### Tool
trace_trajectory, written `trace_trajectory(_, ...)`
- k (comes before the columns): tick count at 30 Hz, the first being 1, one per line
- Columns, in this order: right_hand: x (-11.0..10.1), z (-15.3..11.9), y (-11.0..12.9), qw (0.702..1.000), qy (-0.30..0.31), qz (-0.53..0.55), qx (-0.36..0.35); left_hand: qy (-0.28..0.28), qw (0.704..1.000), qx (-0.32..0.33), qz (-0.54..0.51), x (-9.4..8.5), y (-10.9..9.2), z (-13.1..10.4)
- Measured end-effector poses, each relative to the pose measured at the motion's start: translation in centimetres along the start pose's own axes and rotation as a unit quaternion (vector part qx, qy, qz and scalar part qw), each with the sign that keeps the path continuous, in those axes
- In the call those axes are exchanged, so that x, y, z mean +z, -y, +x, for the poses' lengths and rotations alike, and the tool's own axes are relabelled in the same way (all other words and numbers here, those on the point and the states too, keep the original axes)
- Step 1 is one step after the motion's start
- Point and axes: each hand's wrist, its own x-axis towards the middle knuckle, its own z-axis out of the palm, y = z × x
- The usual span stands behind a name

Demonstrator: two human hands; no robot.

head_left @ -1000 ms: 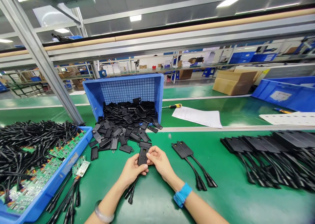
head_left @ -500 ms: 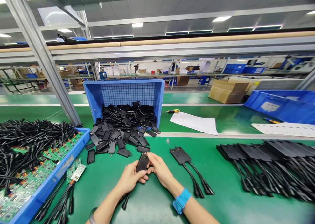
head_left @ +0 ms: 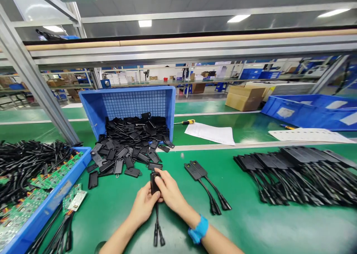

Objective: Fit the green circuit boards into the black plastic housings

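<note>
Between my two hands, low over the green bench, is a small black plastic case (head_left: 154,183) with two black cable leads (head_left: 157,224) hanging from its near end. My left hand (head_left: 143,202) is closed around the case's left side and lower end, thumb on its face. From the right, my right hand (head_left: 169,190) grips the upper part, its fingers covering much of the face. Just beyond lie loose black case halves (head_left: 132,172), spilling out of a tipped blue crate (head_left: 128,94). Right of my hands rest two cabled black cases (head_left: 196,170), side by side.
At left stands a blue tray (head_left: 60,194) of green circuit boards with black cables; a few boards (head_left: 76,200) lie beside it. Many cabled cases (head_left: 279,161) are lined up at right. A screwdriver (head_left: 188,122), paper (head_left: 212,133), carton (head_left: 244,97) and blue bin (head_left: 306,109) sit behind.
My right hand has shifted over the top of the case, thumb now on its face. The case is turned more upright and its leads hang in view. The camera has swung slightly right.
</note>
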Motion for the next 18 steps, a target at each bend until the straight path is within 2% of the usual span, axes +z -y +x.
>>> trace_trajectory(3,-1.2,0.4,0.5,0.991,0.069,0.107,0.044,-0.004,0.993,0.02,0.114,-0.3,-0.2,-0.5)
trace_trajectory(5,-2.0,0.7,1.0,0.982,0.114,0.144,0.043,0.004,0.986,0.033,0.164,-0.4,-0.4,-0.8)
trace_trajectory(7,-2.5,0.7,1.6,0.975,0.132,0.172,0.039,0.013,0.982,0.042,0.184,-0.3,-0.6,-1.2)
trace_trajectory(11,-2.1,0.4,2.1,0.969,0.116,0.215,0.038,0.002,0.979,0.042,0.202,-0.4,-0.7,-1.8)
trace_trajectory(14,-1.5,0.3,1.8,0.971,0.103,0.209,0.044,-0.004,0.983,0.03,0.179,-0.3,-0.5,-1.8)
trace_trajectory(16,-1.1,0.1,1.5,0.983,0.082,0.156,0.047,0.005,0.992,0.007,0.124,0.0,-0.2,-1.6)
trace_trajectory(18,-0.7,-0.3,1.4,0.998,0.039,0.041,0.011,0.012,0.999,-0.004,0.041,0.4,0.0,-1.3)
